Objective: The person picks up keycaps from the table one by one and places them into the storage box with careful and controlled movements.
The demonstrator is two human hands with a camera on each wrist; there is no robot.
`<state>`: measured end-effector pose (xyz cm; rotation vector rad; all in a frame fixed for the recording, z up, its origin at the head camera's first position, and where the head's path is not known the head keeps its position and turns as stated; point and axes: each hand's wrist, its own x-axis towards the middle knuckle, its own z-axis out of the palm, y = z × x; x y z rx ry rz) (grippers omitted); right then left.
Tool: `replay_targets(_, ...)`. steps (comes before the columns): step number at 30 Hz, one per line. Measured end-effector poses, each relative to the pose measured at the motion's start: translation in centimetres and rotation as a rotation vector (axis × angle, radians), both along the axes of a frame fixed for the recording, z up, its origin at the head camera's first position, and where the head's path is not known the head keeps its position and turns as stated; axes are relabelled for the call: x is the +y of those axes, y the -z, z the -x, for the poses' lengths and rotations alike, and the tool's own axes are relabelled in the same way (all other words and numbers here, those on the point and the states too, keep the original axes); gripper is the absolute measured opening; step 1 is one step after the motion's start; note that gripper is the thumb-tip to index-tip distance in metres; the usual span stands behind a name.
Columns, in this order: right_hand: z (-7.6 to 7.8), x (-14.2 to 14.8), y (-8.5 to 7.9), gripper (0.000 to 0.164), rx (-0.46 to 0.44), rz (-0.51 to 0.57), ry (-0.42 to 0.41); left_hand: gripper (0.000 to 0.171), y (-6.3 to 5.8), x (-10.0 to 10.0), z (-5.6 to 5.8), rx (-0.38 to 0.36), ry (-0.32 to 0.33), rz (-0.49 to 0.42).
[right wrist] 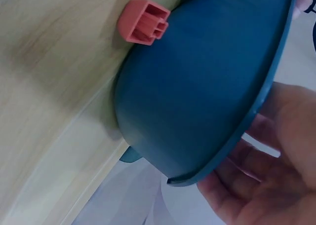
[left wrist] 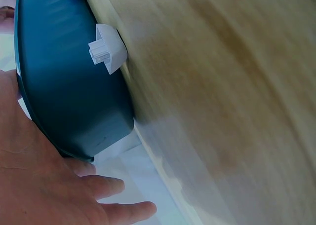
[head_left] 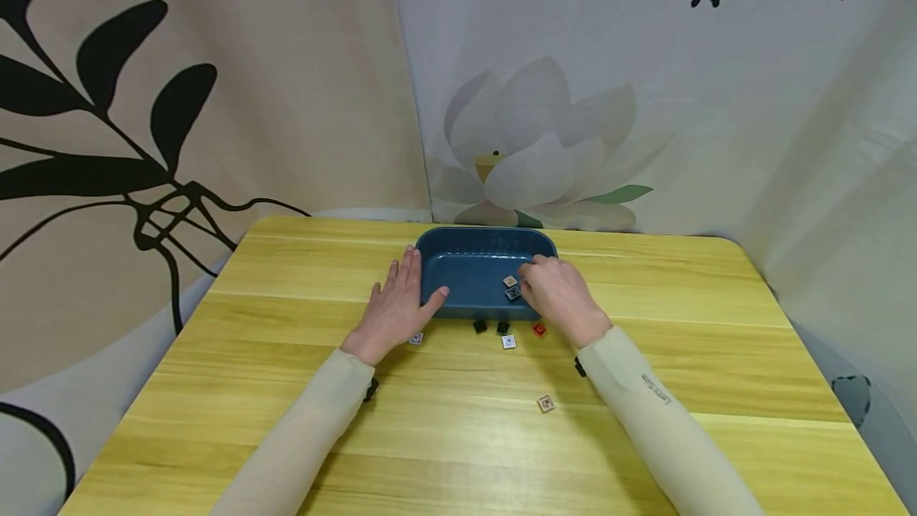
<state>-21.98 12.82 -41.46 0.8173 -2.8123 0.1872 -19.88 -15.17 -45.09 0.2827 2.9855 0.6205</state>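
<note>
A dark blue tray point(head_left: 466, 267) stands near the table's far edge. My left hand point(head_left: 396, 302) lies against its left end with fingers extended and thumb across the near rim. Over the tray's right end my right hand point(head_left: 564, 297) bends its fingers inside; the rim hides the fingertips in the right wrist view, so whether they hold anything is unclear. A beige keycap point(head_left: 509, 281) and a dark grey keycap point(head_left: 513, 293) lie in the tray beside that hand. By the tray's near wall sits a red keycap point(right wrist: 143, 21), hollow side showing.
In front of the tray are two black keycaps point(head_left: 480, 326), a white keycap point(head_left: 509, 342) and another white keycap point(left wrist: 108, 48) close to my left wrist. A beige keycap point(head_left: 546, 404) lies nearer on the wooden table point(head_left: 444, 452). Printed curtains hang behind.
</note>
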Motion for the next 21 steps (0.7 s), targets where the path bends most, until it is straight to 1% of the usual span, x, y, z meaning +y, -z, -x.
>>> replay_targets(3, 0.18, -0.09, 0.12, 0.012, -0.023, -0.006, 0.007, 0.096, -0.02, -0.01, -0.01, -0.003, -0.002, 0.004)
replay_targets(7, 0.37, -0.19, 0.32, 0.005, -0.028, -0.008, 0.004, 0.096, -0.09, 0.00, -0.10, 0.008, 0.001, -0.004)
replay_targets(11, 0.55, -0.25, 0.42, 0.008, -0.040, -0.014, -0.002, 0.097, -0.10, 0.03, -0.16, 0.015, 0.001, -0.004)
replay_targets(21, 0.91, -0.58, -0.12, 0.016, -0.169, -0.051, 0.015, 0.096, -0.12, 0.10, -0.11, 0.019, -0.006, -0.003)
